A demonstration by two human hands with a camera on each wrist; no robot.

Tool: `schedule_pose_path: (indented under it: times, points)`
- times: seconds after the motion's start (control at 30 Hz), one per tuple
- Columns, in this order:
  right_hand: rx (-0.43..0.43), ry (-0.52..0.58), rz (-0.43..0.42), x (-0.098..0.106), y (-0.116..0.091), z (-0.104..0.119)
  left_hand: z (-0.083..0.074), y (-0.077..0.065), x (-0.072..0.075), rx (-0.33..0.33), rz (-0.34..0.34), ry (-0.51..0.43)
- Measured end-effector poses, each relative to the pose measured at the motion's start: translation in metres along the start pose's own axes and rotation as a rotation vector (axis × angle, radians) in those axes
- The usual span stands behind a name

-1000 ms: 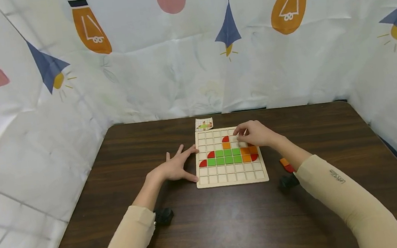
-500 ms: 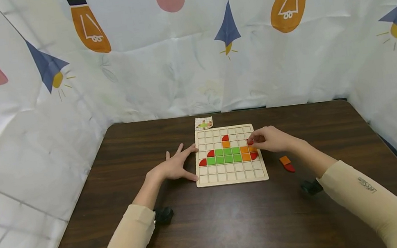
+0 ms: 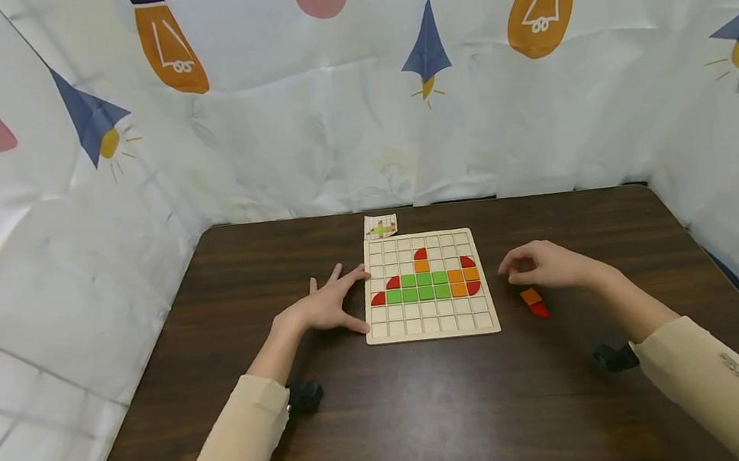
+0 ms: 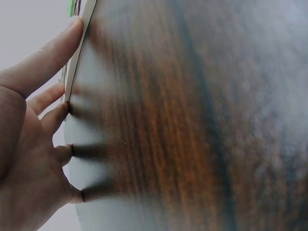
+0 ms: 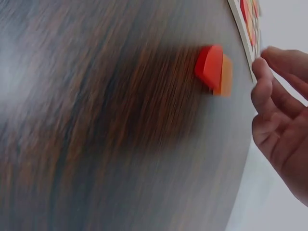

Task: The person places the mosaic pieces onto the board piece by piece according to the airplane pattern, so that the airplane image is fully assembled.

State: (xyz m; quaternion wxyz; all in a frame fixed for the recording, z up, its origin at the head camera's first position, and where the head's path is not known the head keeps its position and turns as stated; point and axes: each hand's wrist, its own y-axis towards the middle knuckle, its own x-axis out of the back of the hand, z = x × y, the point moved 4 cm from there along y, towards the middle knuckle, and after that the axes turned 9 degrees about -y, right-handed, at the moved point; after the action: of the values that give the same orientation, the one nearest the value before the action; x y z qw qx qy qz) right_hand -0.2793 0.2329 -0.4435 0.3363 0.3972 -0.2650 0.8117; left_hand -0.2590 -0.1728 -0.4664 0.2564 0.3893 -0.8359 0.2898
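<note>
A pale wooden grid board (image 3: 433, 326) lies in the middle of the table, with green squares (image 3: 425, 286), orange squares (image 3: 457, 283) and red quarter-round pieces (image 3: 466, 261) set in its cells. My left hand (image 3: 324, 309) is spread at the board's left edge, thumb and a fingertip touching its rim. To the right of the board, my right hand (image 3: 547, 264) hovers with loosely bent fingers and nothing held. Just below it on the table lie a loose orange square (image 3: 531, 296) and a red quarter-round piece (image 5: 209, 66), side by side.
A small pattern card (image 3: 380, 226) lies at the board's back left corner. The dark wood table (image 3: 407, 426) reaches back to a white printed curtain (image 3: 305, 154). Black wrist devices (image 3: 305, 397) sit under both wrists.
My right hand has moved from over the board to the right, off the board. A red quarter-round piece at the board's right side is now uncovered. The left hand stays put.
</note>
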Motion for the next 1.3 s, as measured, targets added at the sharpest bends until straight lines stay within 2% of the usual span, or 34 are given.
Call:
schedule_pose_path:
  times: [0.2,0.37,0.73,1.3]
  points:
    - [-0.015,0.058,0.071,-0.001,-0.016,-0.01,0.002,0.001,-0.001,0.005,0.006,0.009]
    - [-0.066,0.07,0.083,-0.002,-0.024,-0.017,0.002,0.0,0.001,0.001,-0.003,0.011]
    - [-0.079,0.017,0.031,-0.007,-0.026,-0.026,0.0,0.0,0.0,-0.003,-0.004,0.007]
    - [-0.082,-0.045,-0.019,-0.009,-0.022,-0.021,0.0,-0.001,-0.001,-0.008,-0.006,-0.003]
